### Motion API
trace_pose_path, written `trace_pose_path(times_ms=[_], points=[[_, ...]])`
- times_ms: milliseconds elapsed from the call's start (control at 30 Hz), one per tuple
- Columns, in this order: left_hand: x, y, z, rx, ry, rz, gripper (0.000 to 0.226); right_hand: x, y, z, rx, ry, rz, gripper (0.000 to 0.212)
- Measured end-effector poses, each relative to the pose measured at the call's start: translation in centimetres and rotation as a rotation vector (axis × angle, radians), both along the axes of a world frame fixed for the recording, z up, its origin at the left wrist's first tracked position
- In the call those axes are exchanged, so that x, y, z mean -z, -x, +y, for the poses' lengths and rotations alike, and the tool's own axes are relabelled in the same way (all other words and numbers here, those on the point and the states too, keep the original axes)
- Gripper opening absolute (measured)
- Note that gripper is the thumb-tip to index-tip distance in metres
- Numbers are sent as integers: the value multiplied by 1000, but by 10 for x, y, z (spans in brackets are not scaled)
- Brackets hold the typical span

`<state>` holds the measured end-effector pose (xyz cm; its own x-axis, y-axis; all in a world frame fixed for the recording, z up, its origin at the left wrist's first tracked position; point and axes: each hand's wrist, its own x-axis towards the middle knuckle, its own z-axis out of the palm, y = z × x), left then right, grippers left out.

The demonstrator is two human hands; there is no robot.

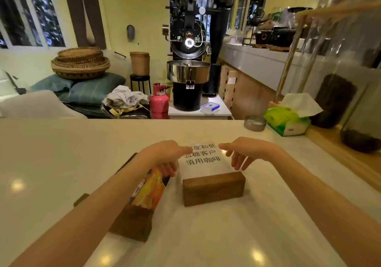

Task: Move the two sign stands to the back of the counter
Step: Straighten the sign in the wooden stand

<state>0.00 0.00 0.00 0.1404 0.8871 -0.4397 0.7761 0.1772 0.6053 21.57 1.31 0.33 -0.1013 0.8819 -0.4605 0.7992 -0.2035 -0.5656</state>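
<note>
A clear sign stand with black printed characters rises from a dark wooden block base near the middle of the pale counter. My left hand hovers at its left edge and my right hand at its right edge, fingers spread, neither gripping it. A second sign stand with an orange picture and its own wooden base stands to the left, partly hidden under my left forearm.
A green tissue box and a small metal tin sit at the counter's far right. A wooden ledge with dark jars runs along the right side. Beyond the far edge stand a coffee roaster and a pink gas bottle.
</note>
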Motion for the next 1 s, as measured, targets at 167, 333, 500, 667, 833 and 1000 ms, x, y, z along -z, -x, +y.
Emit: trace_pose_path(times_ms=[167,333,500,667,833,1000], points=[[11,-5,-4,-48,-40,-6,60,12,3,-6,92,-1,33,59],[15,-6,-8,-33,-75,-46,40,21,3,-9,193,-20,164,52],[18,-4,-12,-17,-48,-68,37,23,1,-13,141,-18,164,46],[18,-4,-13,-81,-58,-139,48,25,3,-19,185,-99,222,41],[15,-3,-14,-174,-98,-312,64,26,3,-23,262,-194,319,50],[8,-3,-16,-222,-163,-439,54,25,1,-26,260,-355,424,48]])
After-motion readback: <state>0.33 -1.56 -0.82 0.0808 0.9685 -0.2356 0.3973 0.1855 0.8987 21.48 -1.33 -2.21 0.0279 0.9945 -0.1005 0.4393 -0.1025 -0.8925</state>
